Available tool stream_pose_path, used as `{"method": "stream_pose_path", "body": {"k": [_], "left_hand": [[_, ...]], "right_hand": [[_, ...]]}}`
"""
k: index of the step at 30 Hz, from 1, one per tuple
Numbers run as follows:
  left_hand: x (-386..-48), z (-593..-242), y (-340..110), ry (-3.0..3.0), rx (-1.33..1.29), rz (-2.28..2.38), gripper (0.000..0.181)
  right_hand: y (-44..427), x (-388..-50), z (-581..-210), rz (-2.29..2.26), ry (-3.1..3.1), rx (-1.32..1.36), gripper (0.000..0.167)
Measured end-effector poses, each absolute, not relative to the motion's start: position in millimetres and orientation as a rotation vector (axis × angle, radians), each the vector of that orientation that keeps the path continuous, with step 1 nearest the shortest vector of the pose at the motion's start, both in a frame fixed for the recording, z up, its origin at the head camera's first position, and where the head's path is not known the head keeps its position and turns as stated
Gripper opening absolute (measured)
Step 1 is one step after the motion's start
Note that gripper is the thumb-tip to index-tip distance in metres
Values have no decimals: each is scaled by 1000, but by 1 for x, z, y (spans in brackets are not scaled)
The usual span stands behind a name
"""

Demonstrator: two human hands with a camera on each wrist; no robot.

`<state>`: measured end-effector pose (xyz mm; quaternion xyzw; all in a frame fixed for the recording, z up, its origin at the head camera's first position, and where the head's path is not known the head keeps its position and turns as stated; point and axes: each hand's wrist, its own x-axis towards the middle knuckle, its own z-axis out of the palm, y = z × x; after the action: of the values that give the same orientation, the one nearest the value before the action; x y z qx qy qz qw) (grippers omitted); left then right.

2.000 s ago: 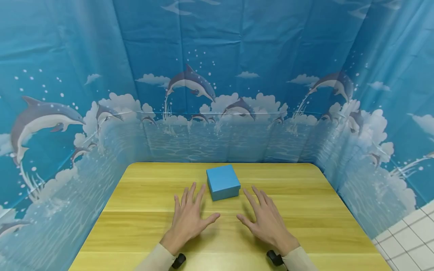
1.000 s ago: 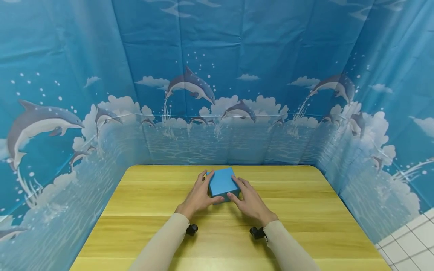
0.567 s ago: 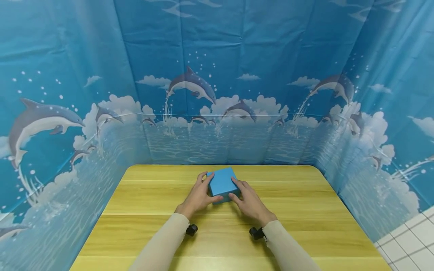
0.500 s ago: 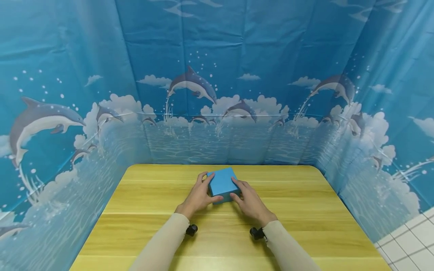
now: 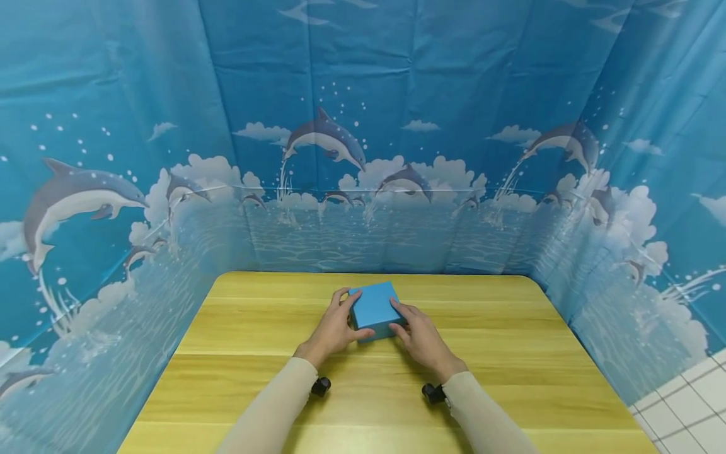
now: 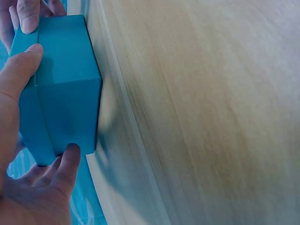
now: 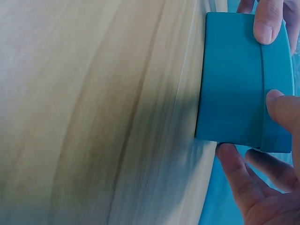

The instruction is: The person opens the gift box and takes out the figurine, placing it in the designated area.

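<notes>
A blue lidded box (image 5: 374,304) stands on the wooden table near its far edge, turned slightly. My left hand (image 5: 331,328) holds the left side, its thumb on the front face. Around the right side lies my right hand (image 5: 424,340), its thumb at the front right. In the left wrist view, a seam runs round the box (image 6: 68,105) between lid and base, and my left thumb (image 6: 23,68) presses the lid's rim. From the right wrist, the right thumb (image 7: 283,108) also sits on the rim of the lid. The lid looks seated; the box's far side is hidden.
The yellow wooden table (image 5: 238,372) has rounded far corners. A blue curtain (image 5: 454,75) printed with dolphins hangs behind it and along both sides. White floor tiles (image 5: 686,403) show at the lower right. Each wrist wears a small black camera (image 5: 321,386).
Both hands have moved forward from the table's middle and taken hold of the box's sides. Over the last half second the right thumb has slid slightly right. The box stays almost in place.
</notes>
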<state>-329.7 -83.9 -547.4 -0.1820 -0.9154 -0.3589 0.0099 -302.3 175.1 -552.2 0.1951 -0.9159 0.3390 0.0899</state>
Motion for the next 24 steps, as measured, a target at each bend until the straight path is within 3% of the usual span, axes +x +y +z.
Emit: {"method": "stream_pose_path", "body": {"k": [24], "left_hand": [[-305, -548, -92, -2838, -611, -1142, 103]], "right_hand": [[172, -277, -553, 954, -2685, 599, 67]]}}
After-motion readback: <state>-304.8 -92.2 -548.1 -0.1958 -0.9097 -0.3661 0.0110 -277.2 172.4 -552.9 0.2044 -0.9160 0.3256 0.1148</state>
